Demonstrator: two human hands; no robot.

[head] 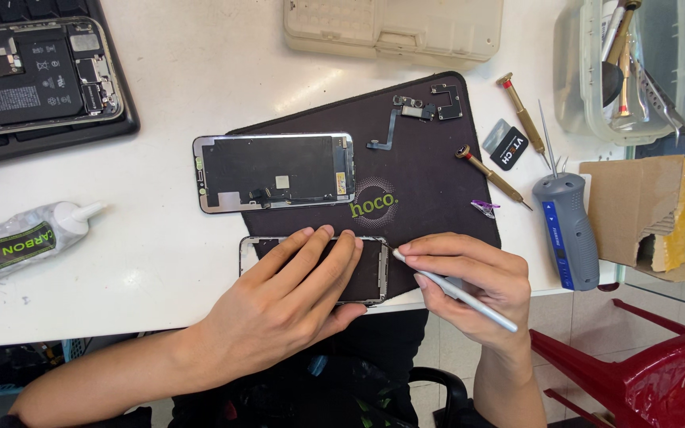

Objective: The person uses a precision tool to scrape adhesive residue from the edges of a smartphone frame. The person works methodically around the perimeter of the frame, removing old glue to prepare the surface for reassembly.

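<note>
At the white worktop's (160, 261) six o'clock edge | my left hand (295, 295) flat, fingers open, pinning the dark rectangular phone frame (370, 265) | right hand (477, 277) fingers gripping slim white pry tool (453, 291) at its three o'clock edge | keep tip shallow, pressure steady.

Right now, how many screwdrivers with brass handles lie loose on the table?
2: one brass screwdriver near the top right of the dark mat, another brass one on the mat's right edge. The clear tub may hide more.
</note>
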